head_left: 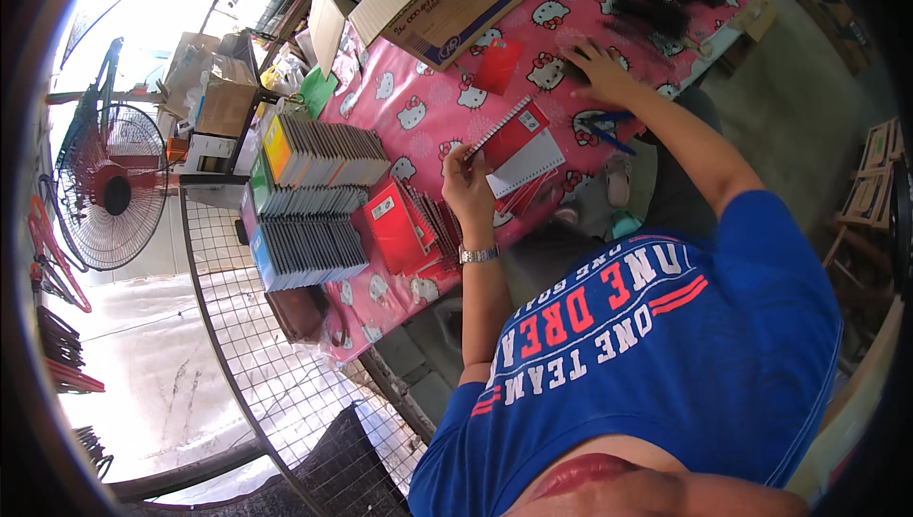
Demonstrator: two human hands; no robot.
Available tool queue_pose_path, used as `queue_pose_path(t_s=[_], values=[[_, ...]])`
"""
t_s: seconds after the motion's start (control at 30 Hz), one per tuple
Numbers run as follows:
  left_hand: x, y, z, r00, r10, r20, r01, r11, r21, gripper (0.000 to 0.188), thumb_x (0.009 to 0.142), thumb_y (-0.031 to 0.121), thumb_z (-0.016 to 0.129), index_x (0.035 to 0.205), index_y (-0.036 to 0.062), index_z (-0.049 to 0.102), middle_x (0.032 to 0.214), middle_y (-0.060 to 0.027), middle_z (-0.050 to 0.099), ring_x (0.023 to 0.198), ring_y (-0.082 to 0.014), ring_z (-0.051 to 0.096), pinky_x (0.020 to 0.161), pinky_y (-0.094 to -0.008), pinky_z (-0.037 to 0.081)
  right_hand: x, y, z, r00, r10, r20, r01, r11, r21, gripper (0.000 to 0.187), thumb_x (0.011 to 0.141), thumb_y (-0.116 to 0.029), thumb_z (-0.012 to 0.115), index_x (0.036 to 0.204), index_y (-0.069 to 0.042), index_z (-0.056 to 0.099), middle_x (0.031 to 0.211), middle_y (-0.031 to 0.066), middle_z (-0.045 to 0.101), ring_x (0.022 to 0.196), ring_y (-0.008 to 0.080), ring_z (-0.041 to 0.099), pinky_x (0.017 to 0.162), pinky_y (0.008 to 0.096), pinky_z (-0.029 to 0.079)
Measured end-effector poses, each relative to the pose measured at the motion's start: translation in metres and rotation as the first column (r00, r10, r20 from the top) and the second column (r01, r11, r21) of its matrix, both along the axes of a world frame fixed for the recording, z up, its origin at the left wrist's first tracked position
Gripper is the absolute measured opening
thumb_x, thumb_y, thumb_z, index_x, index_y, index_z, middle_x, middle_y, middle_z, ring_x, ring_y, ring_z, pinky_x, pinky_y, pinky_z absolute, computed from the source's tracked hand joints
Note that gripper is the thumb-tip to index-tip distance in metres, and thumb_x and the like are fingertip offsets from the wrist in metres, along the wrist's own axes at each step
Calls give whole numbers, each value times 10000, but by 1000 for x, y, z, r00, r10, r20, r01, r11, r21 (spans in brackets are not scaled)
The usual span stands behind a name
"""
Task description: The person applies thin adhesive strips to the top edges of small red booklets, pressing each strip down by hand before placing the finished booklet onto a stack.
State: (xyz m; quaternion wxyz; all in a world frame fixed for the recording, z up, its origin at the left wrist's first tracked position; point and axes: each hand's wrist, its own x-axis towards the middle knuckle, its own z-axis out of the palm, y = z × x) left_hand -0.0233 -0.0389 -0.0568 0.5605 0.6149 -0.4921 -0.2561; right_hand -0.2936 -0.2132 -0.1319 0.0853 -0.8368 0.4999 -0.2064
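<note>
My left hand (467, 184), with a metal watch at the wrist, has its fingers closed on the spiral end of a red-covered notebook (521, 136). White page area shows along the notebook's near side, and more red notebooks (518, 201) lie partly beneath it. My right hand (605, 76) rests over the table with its fingers spread, beside a small dark object (574, 73) that I cannot make out. A blue-handled tool, like pliers (609, 131), lies below that hand. Between the hands and the box is a loose red cover (498, 67).
Rows of stacked spiral notebooks (309, 251) and a fanned red pile (399, 227) stand left on the pink-patterned tablecloth (412, 117). An open cardboard box (447, 8) sits at the back. Black spiral bindings (656, 13) lie far right; a fan (116, 195) stands left.
</note>
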Motion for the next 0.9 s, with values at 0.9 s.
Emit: queue_pose_path(t_s=[0.9], values=[[-13, 28, 24, 832, 310, 461, -207, 943, -261, 234, 829, -39, 648, 1047, 34, 695, 906, -115, 692, 759, -232, 663, 664, -310, 526, 93, 140, 102, 466, -168, 869, -774, 398, 492, 434, 873, -186, 663, 1275, -41, 590, 1130, 83, 651, 1114, 168, 578, 959, 313, 442]])
